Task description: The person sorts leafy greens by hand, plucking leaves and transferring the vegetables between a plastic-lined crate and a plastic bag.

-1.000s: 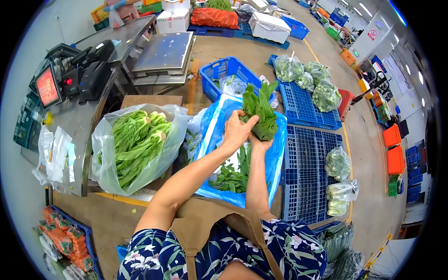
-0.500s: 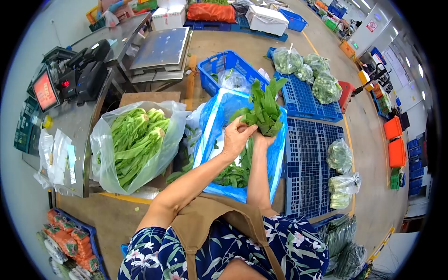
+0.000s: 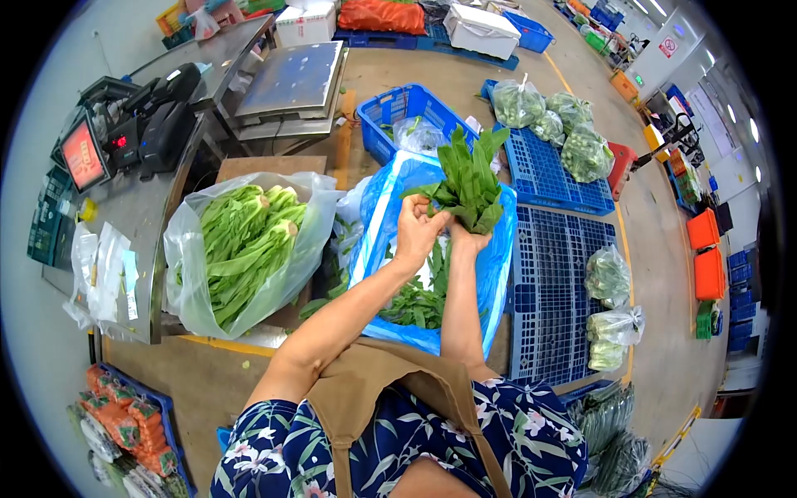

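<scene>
A bunch of dark green leafy stems (image 3: 471, 178) stands upright above a blue-lined box (image 3: 496, 257), its base gripped by my right hand (image 3: 469, 238). Beside it, my left hand (image 3: 419, 230) is closed in a pinch at the lower left edge of the bunch, on a leaf. More loose leafy greens (image 3: 419, 303) lie in the box below my forearms. To the left, a clear plastic bag (image 3: 187, 249) holds long-leaved lettuce (image 3: 245, 249) with pale cut ends.
Beyond the box is a blue basket (image 3: 407, 104) with plastic inside. Blue pallets (image 3: 552, 299) with bagged vegetables (image 3: 588, 156) line the right. On the left are a metal table (image 3: 137, 216), a lit screen (image 3: 80, 158) and a platform scale (image 3: 290, 79).
The bunch has turned more upright, with its leaves spread wider. My left hand has moved from across the bunch down to its lower left side.
</scene>
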A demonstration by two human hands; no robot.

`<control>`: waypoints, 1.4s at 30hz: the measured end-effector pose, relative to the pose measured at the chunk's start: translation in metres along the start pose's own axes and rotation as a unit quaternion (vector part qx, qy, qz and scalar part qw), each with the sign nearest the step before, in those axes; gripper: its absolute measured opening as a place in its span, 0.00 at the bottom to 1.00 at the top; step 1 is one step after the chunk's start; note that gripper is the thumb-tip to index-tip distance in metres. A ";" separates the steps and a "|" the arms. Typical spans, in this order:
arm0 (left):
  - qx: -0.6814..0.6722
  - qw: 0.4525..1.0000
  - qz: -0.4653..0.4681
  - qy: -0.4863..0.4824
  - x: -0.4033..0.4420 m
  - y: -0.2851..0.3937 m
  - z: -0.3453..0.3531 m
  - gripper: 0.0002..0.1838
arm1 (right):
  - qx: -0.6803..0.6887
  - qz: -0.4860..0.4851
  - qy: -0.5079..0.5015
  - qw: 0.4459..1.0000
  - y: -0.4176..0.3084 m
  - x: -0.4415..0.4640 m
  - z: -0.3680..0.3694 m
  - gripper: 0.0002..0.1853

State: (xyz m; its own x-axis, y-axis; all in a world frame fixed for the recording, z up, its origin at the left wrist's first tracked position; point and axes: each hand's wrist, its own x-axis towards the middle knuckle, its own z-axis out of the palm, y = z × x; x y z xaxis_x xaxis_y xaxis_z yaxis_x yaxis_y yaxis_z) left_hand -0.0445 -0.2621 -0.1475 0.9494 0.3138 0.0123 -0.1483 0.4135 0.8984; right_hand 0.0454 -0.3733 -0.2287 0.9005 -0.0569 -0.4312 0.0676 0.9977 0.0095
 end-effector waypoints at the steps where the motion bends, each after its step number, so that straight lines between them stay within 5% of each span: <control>1: -0.016 0.997 -0.071 0.010 0.000 0.002 -0.001 0.18 | -0.004 -0.002 -0.001 1.000 0.000 0.001 0.001 0.32; 4: -0.082 0.958 -0.275 -0.003 0.003 0.005 -0.012 0.16 | -0.009 0.008 -0.013 1.000 -0.010 0.015 -0.009 0.31; 7: -0.126 0.917 -0.368 -0.090 -0.015 0.005 -0.017 0.17 | -0.169 -0.010 -0.156 0.973 -0.011 0.022 -0.019 0.31; 8: -0.078 0.916 -0.385 -0.085 -0.030 0.013 -0.011 0.18 | -0.168 -0.061 -0.043 0.983 -0.006 0.005 -0.005 0.31; 11: 0.034 0.919 -0.329 -0.216 -0.049 0.047 0.000 0.20 | -0.032 -0.018 0.051 0.998 -0.025 0.049 -0.025 0.31; 16: 0.333 0.936 0.007 -0.118 -0.021 0.041 0.014 0.37 | -0.057 -0.047 -0.042 0.996 -0.014 0.013 -0.004 0.31; 19: 0.389 0.918 0.039 -0.065 -0.004 0.039 0.035 0.36 | -0.148 -0.088 -0.068 0.983 -0.003 -0.001 -0.005 0.31; 21: 0.416 0.904 0.094 -0.045 0.001 0.021 0.036 0.27 | -0.221 -0.109 -0.113 0.962 -0.004 0.008 -0.022 0.31; 24: 0.442 0.883 0.157 -0.029 0.000 0.009 0.029 0.16 | -0.109 -0.093 -0.019 0.990 -0.010 0.020 -0.013 0.31; 27: 0.298 0.950 -0.009 -0.089 -0.018 0.013 0.020 0.13 | -0.094 -0.086 -0.015 0.992 -0.023 0.034 -0.022 0.32; 32: 0.290 0.936 -0.076 -0.183 -0.046 0.029 0.016 0.09 | -0.043 -0.015 -0.017 0.999 -0.036 0.041 -0.023 0.34; 36: 0.182 0.900 -0.315 -0.241 -0.026 0.010 -0.008 0.09 | 0.024 0.020 -0.004 1.000 -0.035 0.032 -0.015 0.31; 39: 0.252 0.916 -0.207 -0.234 -0.027 0.005 -0.014 0.11 | -0.002 0.013 -0.030 0.999 -0.031 0.026 -0.009 0.35; 42: 0.358 0.925 0.019 -0.125 -0.021 0.011 -0.007 0.15 | -0.022 -0.001 -0.018 1.000 -0.025 0.012 0.000 0.34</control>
State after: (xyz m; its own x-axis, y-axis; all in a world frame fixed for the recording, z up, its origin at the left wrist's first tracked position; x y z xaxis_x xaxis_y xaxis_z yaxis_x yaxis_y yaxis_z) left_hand -0.0676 -0.2578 -0.1410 0.9950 0.0713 0.0703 -0.0463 -0.2947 0.9545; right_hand 0.0547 -0.3992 -0.2338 0.9151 -0.0595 -0.3988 0.0516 0.9982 -0.0305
